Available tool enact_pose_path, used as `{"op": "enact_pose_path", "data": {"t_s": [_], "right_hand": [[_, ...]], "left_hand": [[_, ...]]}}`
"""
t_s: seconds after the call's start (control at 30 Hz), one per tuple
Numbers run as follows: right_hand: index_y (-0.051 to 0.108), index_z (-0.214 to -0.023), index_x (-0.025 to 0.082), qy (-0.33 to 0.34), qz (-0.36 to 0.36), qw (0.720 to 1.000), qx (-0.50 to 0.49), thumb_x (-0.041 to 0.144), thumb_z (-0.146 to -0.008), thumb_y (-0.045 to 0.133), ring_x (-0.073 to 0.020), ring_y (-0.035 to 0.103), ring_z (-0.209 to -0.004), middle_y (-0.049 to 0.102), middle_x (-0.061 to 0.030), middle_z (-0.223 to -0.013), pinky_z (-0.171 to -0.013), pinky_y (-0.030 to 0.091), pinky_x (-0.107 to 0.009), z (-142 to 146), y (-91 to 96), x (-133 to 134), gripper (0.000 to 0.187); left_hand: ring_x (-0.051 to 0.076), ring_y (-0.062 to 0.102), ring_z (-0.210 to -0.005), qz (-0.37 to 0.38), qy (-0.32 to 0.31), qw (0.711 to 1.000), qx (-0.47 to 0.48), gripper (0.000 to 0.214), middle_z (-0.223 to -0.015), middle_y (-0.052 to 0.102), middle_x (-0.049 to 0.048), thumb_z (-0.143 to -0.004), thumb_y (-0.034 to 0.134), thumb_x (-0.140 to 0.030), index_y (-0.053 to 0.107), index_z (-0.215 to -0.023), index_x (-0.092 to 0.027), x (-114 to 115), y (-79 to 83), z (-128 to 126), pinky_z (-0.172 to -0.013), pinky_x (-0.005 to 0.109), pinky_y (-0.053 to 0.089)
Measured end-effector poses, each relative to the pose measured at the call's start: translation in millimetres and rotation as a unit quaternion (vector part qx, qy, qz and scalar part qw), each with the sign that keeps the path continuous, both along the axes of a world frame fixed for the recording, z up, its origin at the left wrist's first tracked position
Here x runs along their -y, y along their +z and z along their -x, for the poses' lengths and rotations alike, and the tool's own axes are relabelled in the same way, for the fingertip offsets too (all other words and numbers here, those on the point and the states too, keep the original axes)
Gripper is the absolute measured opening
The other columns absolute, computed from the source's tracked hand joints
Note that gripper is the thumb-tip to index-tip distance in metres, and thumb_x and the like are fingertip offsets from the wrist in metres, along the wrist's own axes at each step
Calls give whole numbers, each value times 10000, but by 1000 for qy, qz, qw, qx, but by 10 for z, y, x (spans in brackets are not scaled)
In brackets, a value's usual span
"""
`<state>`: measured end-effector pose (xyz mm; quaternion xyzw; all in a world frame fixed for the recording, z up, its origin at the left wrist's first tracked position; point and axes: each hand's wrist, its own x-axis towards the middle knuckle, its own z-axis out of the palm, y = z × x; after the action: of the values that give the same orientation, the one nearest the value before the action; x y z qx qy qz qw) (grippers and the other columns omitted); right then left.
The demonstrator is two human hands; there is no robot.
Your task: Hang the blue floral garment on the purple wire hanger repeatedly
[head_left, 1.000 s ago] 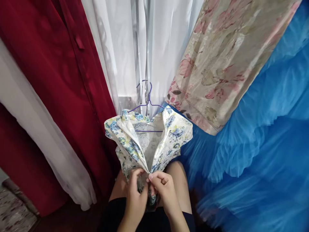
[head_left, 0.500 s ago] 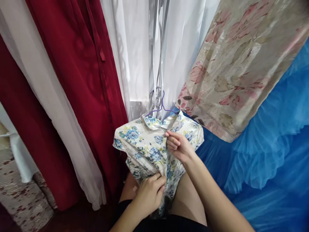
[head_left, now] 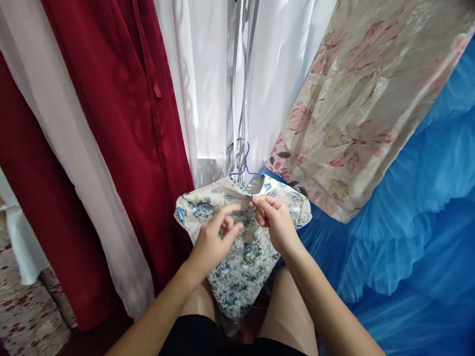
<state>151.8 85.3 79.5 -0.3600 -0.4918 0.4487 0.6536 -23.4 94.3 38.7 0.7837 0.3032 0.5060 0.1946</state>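
A short-sleeved white shirt with blue and yellow flowers point(head_left: 241, 267) hangs in front of me on a thin purple hanger point(head_left: 246, 167). My right hand point(head_left: 276, 217) pinches the shirt's front edge just under the collar, thumb and forefinger together. My left hand point(head_left: 218, 235) is raised before the chest of the shirt, a little blurred. Its thumb and forefinger are apart, with nothing between them. The lower part of the shirt drops between my legs.
Dark red cloth point(head_left: 118, 128) and pale sheer fabric point(head_left: 92, 188) hang at the left. White cloth point(head_left: 208, 89) hangs behind the hanger. At the right are a beige fabric with pink flowers point(head_left: 352, 113) and blue ruffled tulle point(head_left: 393, 237).
My left hand has let go of the shirt's lower front and moved up toward the collar. My right hand has closed on the edge below the collar. The shirt's lower part hangs looser.
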Motion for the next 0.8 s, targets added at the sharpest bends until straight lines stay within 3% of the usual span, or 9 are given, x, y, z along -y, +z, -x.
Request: {"op": "enact_pose_path", "data": {"t_s": [0.07,0.13,0.2,0.3,0.4,0.5,0.53,0.63,0.8], "right_hand": [[697,-717,162,2,-16,1000,12,421,-839,701,-68,306,-397,441,70,-408,-451,175,-246,-27,44,41,286],[694,-705,167,-1,-29,999,20,425,-837,697,-68,313,-389,444,70,-406,-448,197,-242,-50,75,39,289],[686,-685,169,-17,-38,999,33,440,-817,713,-70,322,-384,451,68,-402,-443,216,-237,-51,48,-19,303],[644,-628,172,-50,-31,996,64,463,-766,743,-71,328,-377,464,62,-405,-420,214,-228,9,-149,-171,337],[563,-551,190,-57,2,994,90,444,-752,725,-68,317,-370,446,62,-390,-407,201,-221,84,-467,-265,362],[545,-545,196,-36,24,996,78,413,-768,706,-66,325,-360,435,69,-385,-405,202,-217,102,-733,-211,351],[550,-551,195,-28,30,997,68,405,-770,707,-66,324,-354,437,70,-385,-402,198,-217,101,-786,-168,341],[561,-558,193,-6,42,998,50,385,-770,701,-65,314,-338,443,69,-381,-394,190,-219,124,-837,-33,319],[567,-550,187,-23,49,998,26,339,-779,673,-81,376,-368,479,49,-409,-416,248,-223,150,-898,116,295]], "left_hand": [[142,567,-714,-43,-1,999,0,351,-799,597,-14,-1013,548,-302,578,-1355,-230,-181,311,-89,-703,257,450],[138,573,-719,-81,-10,996,-27,215,-807,629,-3,-1024,530,-305,679,-1134,-195,-279,505,-190,-681,253,430],[133,558,-693,-121,10,992,-31,231,-771,628,-1,-1023,531,-300,678,-899,-173,-296,584,-282,-666,254,416],[129,570,-702,-170,65,983,30,206,-761,630,-1,-1001,566,-272,654,-848,-164,-285,615,-333,-691,249,430],[133,608,-773,-165,117,968,151,174,-814,653,13,-985,591,-281,655,-891,-150,-421,672,-150,-735,235,458],[107,552,-705,-84,160,937,300,182,-760,605,-9,-955,643,-305,651,-881,-139,-756,687,309,-687,202,442],[94,521,-671,-26,159,915,369,171,-728,574,-24,-938,668,-280,635,-847,-138,-883,650,491,-679,191,438],[87,472,-584,230,111,778,574,321,-600,433,-57,-950,609,-175,463,-664,-166,-1175,357,921,-690,203,473],[93,450,-508,383,114,692,602,379,-569,430,-30,-946,421,-38,347,-601,-178,-1070,-523,806,-615,218,471]]}}
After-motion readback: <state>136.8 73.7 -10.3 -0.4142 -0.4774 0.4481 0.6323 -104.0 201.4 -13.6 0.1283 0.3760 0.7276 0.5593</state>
